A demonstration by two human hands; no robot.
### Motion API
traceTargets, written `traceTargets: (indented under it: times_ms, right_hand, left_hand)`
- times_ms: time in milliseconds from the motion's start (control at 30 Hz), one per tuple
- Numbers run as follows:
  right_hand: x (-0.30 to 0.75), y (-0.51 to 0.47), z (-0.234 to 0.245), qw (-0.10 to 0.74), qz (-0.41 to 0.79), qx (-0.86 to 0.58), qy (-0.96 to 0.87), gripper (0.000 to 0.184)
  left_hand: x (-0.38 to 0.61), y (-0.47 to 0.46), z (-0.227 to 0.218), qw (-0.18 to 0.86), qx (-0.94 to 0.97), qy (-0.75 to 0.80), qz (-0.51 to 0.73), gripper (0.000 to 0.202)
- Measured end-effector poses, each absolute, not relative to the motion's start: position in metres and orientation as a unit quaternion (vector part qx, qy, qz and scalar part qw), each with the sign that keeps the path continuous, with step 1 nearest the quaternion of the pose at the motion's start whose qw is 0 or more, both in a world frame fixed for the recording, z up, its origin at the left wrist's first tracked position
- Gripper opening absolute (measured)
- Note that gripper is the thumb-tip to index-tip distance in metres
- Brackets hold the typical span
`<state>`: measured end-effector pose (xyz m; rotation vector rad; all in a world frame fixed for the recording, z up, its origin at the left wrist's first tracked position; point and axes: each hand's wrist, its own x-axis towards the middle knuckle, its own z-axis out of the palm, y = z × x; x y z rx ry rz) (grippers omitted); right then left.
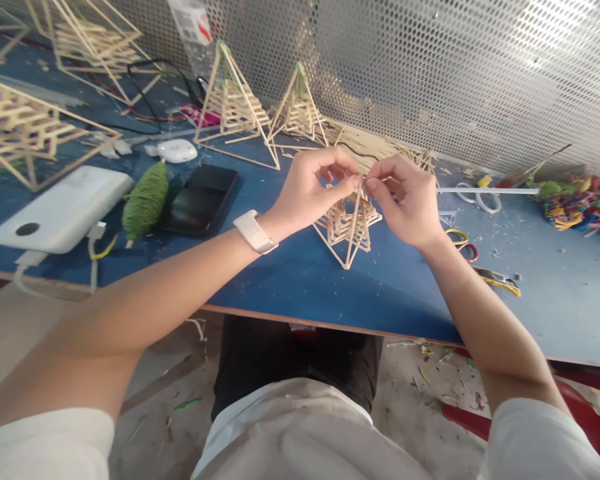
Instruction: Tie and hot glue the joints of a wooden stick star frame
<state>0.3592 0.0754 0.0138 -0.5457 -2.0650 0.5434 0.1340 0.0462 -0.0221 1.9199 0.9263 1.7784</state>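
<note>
A small pyramid of thin wooden sticks, with stepped layers inside, stands on the blue table in front of me. At its tip, my left hand pinches with thumb and forefinger. My right hand pinches close beside it, the fingertips of both hands nearly meeting. Whether a thread or only the stick ends lie between the fingers is too small to make out. Both hands partly cover the upper part of the pyramid. Two finished-looking stick pyramids, one larger and one smaller, stand behind, their tips wrapped in green.
Left lie a white power bank, a spindle of green yarn, a black flat case and more stick frames. Right are scissors, a white ring and tangled coloured yarn. A perforated metal panel closes the back.
</note>
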Motion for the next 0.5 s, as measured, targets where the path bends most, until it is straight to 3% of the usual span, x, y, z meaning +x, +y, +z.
traceTargets:
  times_ms: [200, 500]
  right_hand:
    - [0.359, 0.073, 0.014, 0.45, 0.207, -0.213, -0.842, 0.009]
    - [0.354, 0.073, 0.016, 0.456, 0.209, -0.211, -0.839, 0.011]
  left_hand:
    - [0.136, 0.043, -0.02, 0.186, 0.674, 0.328, 0.635, 0.053]
    - [0.14, 0.055, -0.024, 0.246, 0.657, 0.316, 0.639, 0.043]
